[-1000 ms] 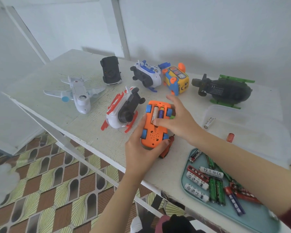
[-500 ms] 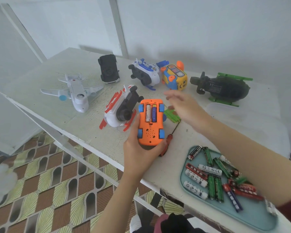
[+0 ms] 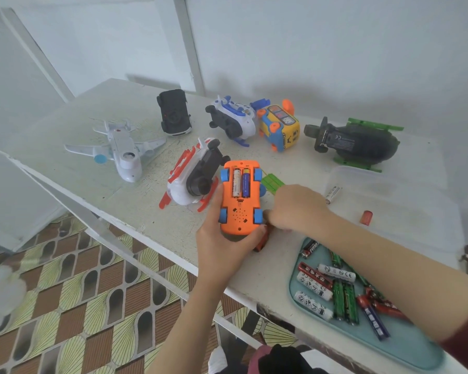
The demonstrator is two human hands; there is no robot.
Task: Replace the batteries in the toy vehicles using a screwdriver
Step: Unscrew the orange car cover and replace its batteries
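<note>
Bearing toy vehicles (image 3: 357, 143), a white table (image 3: 135, 201) overhangs patterned tiles (image 3: 65, 306) beside pale walls (image 3: 308, 49).

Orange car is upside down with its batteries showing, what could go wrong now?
The orange car has no cover over its two batteries, so tipping it in the left hand might spill them. The loose green cover lies close by the right hand, which could knock it away.
</note>
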